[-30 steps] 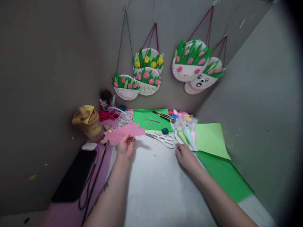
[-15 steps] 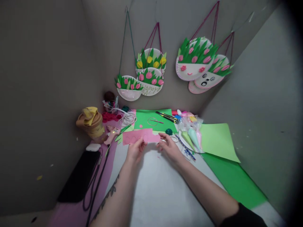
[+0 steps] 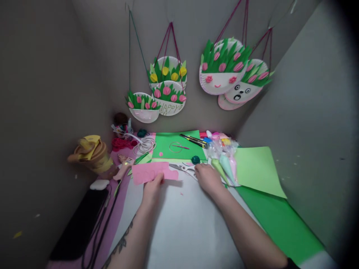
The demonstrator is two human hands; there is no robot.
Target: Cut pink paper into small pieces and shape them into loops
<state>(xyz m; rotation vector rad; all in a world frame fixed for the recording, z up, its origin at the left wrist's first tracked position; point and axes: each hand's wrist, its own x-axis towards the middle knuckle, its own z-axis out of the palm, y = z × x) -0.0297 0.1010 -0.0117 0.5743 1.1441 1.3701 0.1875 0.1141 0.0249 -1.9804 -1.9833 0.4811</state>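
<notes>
A strip of pink paper (image 3: 146, 171) with faint round outlines and a notched right end is pinched in my left hand (image 3: 153, 188). My right hand (image 3: 206, 178) has its fingers closed around the white handles of the scissors (image 3: 185, 168), whose blades point left toward the paper. Just behind that hand sits a ball of dark green yarn (image 3: 195, 160). A small pink scrap (image 3: 181, 194) lies on the white sheet (image 3: 182, 224) below the paper strip.
Behind my hands is a green sheet (image 3: 165, 149) with a needle and cutters (image 3: 196, 141). To the right are piping bags (image 3: 225, 168) and light green paper (image 3: 258, 168); to the left, a lidded cup (image 3: 92, 153) and black tablet-like slab (image 3: 80, 224). Decorated plates (image 3: 221, 82) hang on the wall.
My right hand has left the pink paper's right end and taken hold of the scissors. My left hand still holds the strip, and the camera view has shifted slightly.
</notes>
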